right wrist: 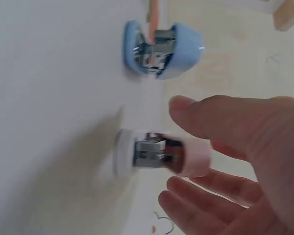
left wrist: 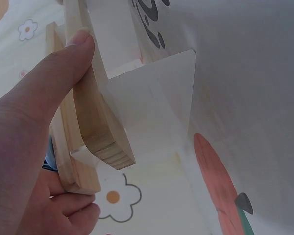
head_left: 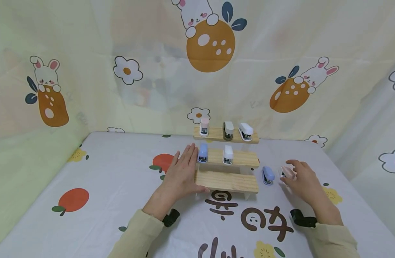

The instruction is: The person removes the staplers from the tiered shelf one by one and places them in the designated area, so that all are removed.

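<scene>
My left hand (head_left: 181, 172) holds the left end of a three-tier wooden display stand (head_left: 228, 181). In the left wrist view, its thumb (left wrist: 71, 63) lies on the front plank and its fingers (left wrist: 71, 213) bend at the end of the plank behind. At the stand's right, my right hand (head_left: 304, 181) is around a small pink-and-white stapler (right wrist: 196, 156) standing on the table. Thumb and fingers are on opposite sides of this stapler, with a visible gap at the thumb. Beside it stands a blue stapler (right wrist: 186, 51), between the stand and the right hand.
On the top tier are a pink stapler (head_left: 204, 127), a grey stapler (head_left: 228, 130) and a white stapler (head_left: 246, 131). The middle tier bears a blue stapler (head_left: 203, 153) and a white one. A printed cloth (head_left: 104, 172) covers the table; a patterned curtain (head_left: 152, 100) hangs behind.
</scene>
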The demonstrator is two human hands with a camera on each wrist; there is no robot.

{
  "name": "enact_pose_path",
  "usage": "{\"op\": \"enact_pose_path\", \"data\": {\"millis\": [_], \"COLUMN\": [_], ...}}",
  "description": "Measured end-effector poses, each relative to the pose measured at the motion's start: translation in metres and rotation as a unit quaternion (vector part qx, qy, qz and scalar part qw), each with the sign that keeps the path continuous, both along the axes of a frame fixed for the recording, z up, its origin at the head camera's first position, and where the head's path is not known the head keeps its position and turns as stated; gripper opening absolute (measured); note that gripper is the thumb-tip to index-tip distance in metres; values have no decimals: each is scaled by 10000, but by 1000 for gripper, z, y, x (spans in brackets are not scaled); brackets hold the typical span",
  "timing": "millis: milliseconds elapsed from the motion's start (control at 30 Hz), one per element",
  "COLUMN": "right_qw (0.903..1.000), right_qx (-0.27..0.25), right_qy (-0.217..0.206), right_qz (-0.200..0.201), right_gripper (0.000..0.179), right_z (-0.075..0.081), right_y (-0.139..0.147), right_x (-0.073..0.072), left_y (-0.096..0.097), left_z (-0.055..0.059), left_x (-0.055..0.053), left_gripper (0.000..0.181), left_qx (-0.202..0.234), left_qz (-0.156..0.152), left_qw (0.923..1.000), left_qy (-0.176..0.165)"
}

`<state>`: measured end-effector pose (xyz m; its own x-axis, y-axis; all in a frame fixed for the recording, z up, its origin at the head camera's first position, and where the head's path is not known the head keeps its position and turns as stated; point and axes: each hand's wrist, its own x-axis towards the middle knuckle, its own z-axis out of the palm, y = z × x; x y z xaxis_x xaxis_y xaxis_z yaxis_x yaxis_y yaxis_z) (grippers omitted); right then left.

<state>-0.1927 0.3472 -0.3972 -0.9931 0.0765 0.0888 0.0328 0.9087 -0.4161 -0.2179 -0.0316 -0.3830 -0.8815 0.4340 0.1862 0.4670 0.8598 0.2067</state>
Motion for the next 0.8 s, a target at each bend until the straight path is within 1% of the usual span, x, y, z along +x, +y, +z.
{"op": "enact_pose_path", "data": {"millis": [100, 433, 600, 800], "right_qw": [9997, 9978, 9952, 9894], "right_qx": [61, -5, 42, 57], "right_qy": [248, 654, 964, 1395], "right_qz": [58, 119, 172, 390], "right_gripper": [57, 52, 50, 47], "right_z": [5, 19, 27, 42], "right_y": [-2, -16, -29, -47], "right_x": [2, 6, 10, 14], "left_y": [0, -1, -1, 0], "left_z": [0, -1, -1, -1], "left_x": [0, 0, 0, 0], "left_gripper": [136, 135, 135, 135], "left_qx": [10, -3, -32, -114], "left_qz": [-8, -20, -42, -19], "left_qw": [10000, 10000, 10000, 9998], "left_qy": [-9, 61, 63, 146]}}
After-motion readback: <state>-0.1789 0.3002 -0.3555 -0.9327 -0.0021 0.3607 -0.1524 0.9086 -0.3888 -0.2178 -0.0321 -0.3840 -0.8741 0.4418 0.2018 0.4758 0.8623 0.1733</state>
